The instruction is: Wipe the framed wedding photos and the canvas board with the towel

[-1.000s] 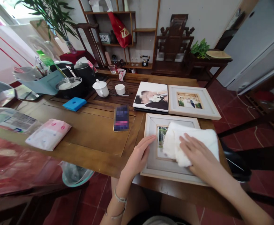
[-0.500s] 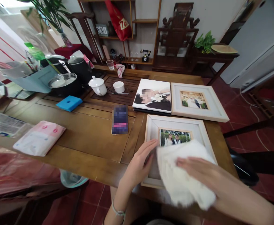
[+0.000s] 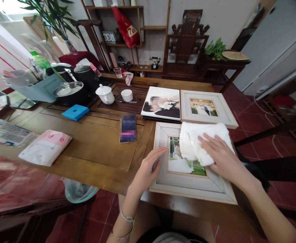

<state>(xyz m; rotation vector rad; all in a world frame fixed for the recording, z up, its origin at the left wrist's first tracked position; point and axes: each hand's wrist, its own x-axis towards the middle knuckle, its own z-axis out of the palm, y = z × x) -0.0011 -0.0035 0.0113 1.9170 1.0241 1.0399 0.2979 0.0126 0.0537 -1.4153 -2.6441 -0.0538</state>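
A pale wooden picture frame [image 3: 161, 179] lies flat near the table's front edge, with an outdoor wedding photo [image 3: 174, 163] inside its mount. My left hand [image 3: 148, 168] rests on the left side of this frame, fingers stretched out with the thumb apart. A folded white cloth [image 3: 190, 135] covers the frame's upper right part and some of the photo. On top of the cloth, my right hand [image 3: 221, 155] lies flat with its fingers spread, pressing it down. Its thumb is hard to make out.
Behind lie a wedding photo album [image 3: 163, 113] and a second framed photo [image 3: 226, 113]. A phone [image 3: 128, 128] is left of my hands. Further left are a blue block [image 3: 75, 112], a tissue pack [image 3: 46, 146], a lidded white cup [image 3: 105, 94] and a pot [image 3: 69, 92].
My right hand and the white cloth have moved up and away from me, from the frame's lower right to its upper right, uncovering the photo's lower part. My left hand stays on the left side.
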